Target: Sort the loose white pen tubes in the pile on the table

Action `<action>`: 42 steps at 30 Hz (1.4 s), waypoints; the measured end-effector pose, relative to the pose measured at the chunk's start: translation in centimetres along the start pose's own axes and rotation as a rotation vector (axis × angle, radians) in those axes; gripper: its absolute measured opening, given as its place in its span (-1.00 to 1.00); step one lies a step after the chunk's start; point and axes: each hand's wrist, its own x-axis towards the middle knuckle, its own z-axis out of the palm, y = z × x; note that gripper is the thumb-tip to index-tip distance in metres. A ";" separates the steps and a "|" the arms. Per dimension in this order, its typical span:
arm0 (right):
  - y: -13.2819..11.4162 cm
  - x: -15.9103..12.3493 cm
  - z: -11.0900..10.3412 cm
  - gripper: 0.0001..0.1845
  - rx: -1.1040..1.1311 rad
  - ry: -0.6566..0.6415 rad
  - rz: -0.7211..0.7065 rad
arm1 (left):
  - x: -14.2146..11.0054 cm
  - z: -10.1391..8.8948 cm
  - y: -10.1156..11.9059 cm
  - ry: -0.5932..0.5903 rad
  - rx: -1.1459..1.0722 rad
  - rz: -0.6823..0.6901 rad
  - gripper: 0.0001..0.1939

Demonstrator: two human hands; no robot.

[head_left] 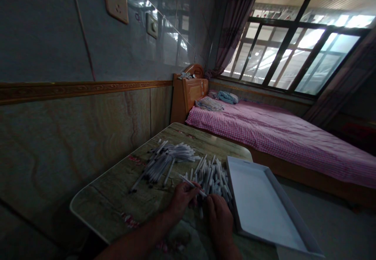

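My left hand (182,199) grips a slim white tube (191,184) between its fingers, and the tube lies across towards my right hand. My right hand (220,221) rests against the near edge of a heap of white tubes (213,179), its fingers curled, and what they touch is partly hidden. Farther along the patterned tabletop (111,197) lies a second, looser heap of similar tubes (164,162), several with dark ends. To the right of my right hand stands a shallow white tray (258,205), with nothing visible in it.
The table's left side runs along a tiled wall with a wooden trim strip (82,88). A bed with a pink checked sheet (279,138) and wooden headboard (188,93) stands beyond the table. A window (288,52) with curtains lights the room.
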 end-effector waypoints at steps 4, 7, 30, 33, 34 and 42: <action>0.3 -0.1 0.0 -0.61 0.025 0.027 -0.059 | -0.2 0.2 0.3 0.028 -0.003 0.004 -0.58; 0.5 -0.1 0.0 -0.68 0.038 0.041 -0.083 | -0.2 0.4 0.3 0.057 -0.005 0.001 -0.54; -0.4 0.0 -0.2 -0.81 -0.269 -0.034 -0.065 | 0.2 -0.1 0.6 0.262 -0.100 0.062 -0.45; -0.3 0.0 -0.1 -0.79 -0.291 -0.034 -0.088 | 0.3 -0.1 0.4 0.247 -0.083 0.075 -0.47; -0.3 0.0 -0.1 -0.77 -0.285 -0.023 -0.089 | 0.3 -0.1 0.3 0.243 -0.077 0.077 -0.48; -0.7 0.0 -0.5 -0.62 -0.202 0.037 -0.097 | -0.1 0.2 0.0 0.174 0.018 0.079 -0.57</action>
